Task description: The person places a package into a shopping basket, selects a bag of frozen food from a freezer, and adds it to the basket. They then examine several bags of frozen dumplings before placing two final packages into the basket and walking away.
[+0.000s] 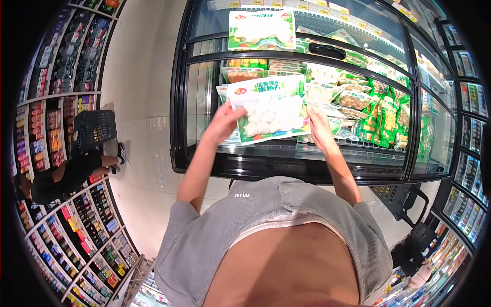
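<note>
A white-and-green bag of frozen fish balls [271, 110] is held up level between my two hands, its printed front facing me. My left hand [226, 123] pinches its left edge, with the thumb over the front. At the opposite edge, my right hand [319, 125] grips it with the thumb in front. The pale round balls show through the bag's window. Just beyond lies the chest freezer [176, 128], its compartment behind the bag full of other frozen packs [353, 97]. A similar white-and-green bag [262, 29] rests farther back on the freezer's glass.
The freezer's sliding glass lid has a black handle [327, 50]. Green bags [383, 117] fill its right side. At left, a person in black [66, 176] is near a dark basket [92, 130] and stocked shelves [76, 51]. Another dark basket [399, 202] stands at lower right.
</note>
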Available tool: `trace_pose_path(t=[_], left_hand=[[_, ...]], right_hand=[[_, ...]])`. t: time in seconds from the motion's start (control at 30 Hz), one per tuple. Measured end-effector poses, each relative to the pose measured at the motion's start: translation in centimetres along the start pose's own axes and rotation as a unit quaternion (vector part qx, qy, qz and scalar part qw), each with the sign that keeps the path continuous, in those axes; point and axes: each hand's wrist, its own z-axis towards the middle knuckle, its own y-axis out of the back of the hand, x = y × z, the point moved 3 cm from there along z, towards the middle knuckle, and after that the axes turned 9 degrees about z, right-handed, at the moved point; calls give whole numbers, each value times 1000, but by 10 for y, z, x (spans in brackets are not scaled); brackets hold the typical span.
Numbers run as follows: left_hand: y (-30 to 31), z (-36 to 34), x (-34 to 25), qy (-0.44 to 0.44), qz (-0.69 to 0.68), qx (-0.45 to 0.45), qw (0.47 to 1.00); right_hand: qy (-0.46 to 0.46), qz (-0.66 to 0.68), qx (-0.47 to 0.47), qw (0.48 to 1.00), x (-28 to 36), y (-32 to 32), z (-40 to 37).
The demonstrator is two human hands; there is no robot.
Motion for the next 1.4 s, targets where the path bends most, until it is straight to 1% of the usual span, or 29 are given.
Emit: trace_pose_path(t=[0.03, 0.1, 0.13, 0.2, 0.27, 0.37, 0.43, 0.47, 0.5, 0.57, 0.63, 0.7, 0.77, 0.8, 0.83, 0.87, 0.9, 0.93, 0.97, 1.03, 1.07, 1.1, 1.13, 1.17, 1.2, 1.23, 1.3, 1.37, 1.4], left_hand=[[-10, -4, 4, -10, 20, -4, 1000], [-18, -5, 13, 43, -58, -42, 996], [-21, -3, 9, 8, -41, -63, 997], [-12, 10, 0, -47, 16, -91, 995], [-5, 26, -17, -94, 51, -130, 986], [-5, 56, -57, -121, 42, -110, 986], [-9, 77, -75, -135, 72, -92, 984], [-9, 89, -79, -119, 78, -94, 985], [-8, 99, -81, -131, 64, -106, 984], [-11, 120, -82, -151, 32, -124, 980], [-7, 138, -82, -156, 30, -155, 975], [-7, 152, -88, -176, -10, -186, 967], [-12, 164, -102, -197, -24, -184, 963], [-14, 171, -105, -211, -21, -181, 960], [-12, 180, -107, -206, -4, -190, 960], [-11, 186, -109, -237, 40, -191, 952], [-11, 191, -115, -269, 84, -191, 940], [-9, 197, -124, -342, 165, -206, 902], [0, 197, -121, -300, 285, -362, 835], [-6, 178, -137, -224, 333, -253, 880], [11, 177, -130, -303, 410, -316, 800], [19, 177, -118, -378, 474, -373, 702], [7, 162, -116, -348, 477, -343, 731], [-7, 137, -114, -318, 478, -312, 757], [-14, 123, -101, -296, 428, -288, 804], [-18, 112, -82, -271, 377, -262, 846], [-24, 90, -42, -236, 350, -232, 876], [-37, 69, -3, -160, 356, -248, 887], [-53, 59, 12, -124, 346, -241, 898]], right_hand=[[9, 5, -6, 1000, 5, -4, 2], [25, 14, -19, 999, 12, -9, 7], [32, 2, 3, 999, 16, -7, 14], [39, -43, -14, 998, 24, -10, 30], [69, -55, -18, 996, 46, -39, 41], [90, -58, 9, 994, 69, -53, 82], [98, -235, 0, 967, 88, -59, 102], [96, -237, -24, 967, 92, -65, 108], [150, -253, -16, 956, 90, -60, 122], [148, -335, -43, 929, 98, -62, 132], [259, -441, -27, 859, 103, -46, 157], [241, -454, -24, 857, 112, -45, 166], [319, -493, -27, 809, 122, -43, 172], [294, -495, -39, 817, 126, -45, 168], [328, -518, -62, 788, 129, -46, 163], [280, -530, -39, 800, 132, -41, 156], [232, -539, -16, 809, 136, -42, 141], [237, -567, -27, 788, 135, -30, 130], [278, -530, -10, 801, 132, -17, 111], [261, -528, 30, 808, 135, 14, 59], [231, -557, 9, 798, 136, 33, 29], [151, -511, -44, 845, 130, 65, 1], [172, -443, -77, 877, 128, 84, -35], [147, -434, -124, 880, 132, 98, -72], [131, -403, -174, 889, 132, 116, -104], [166, -359, -209, 895, 125, 149, -134], [195, -305, -275, 891, 125, 185, -189], [205, -301, -343, 866, 145, 188, -231], [226, -268, -347, 870, 149, 199, -241]])
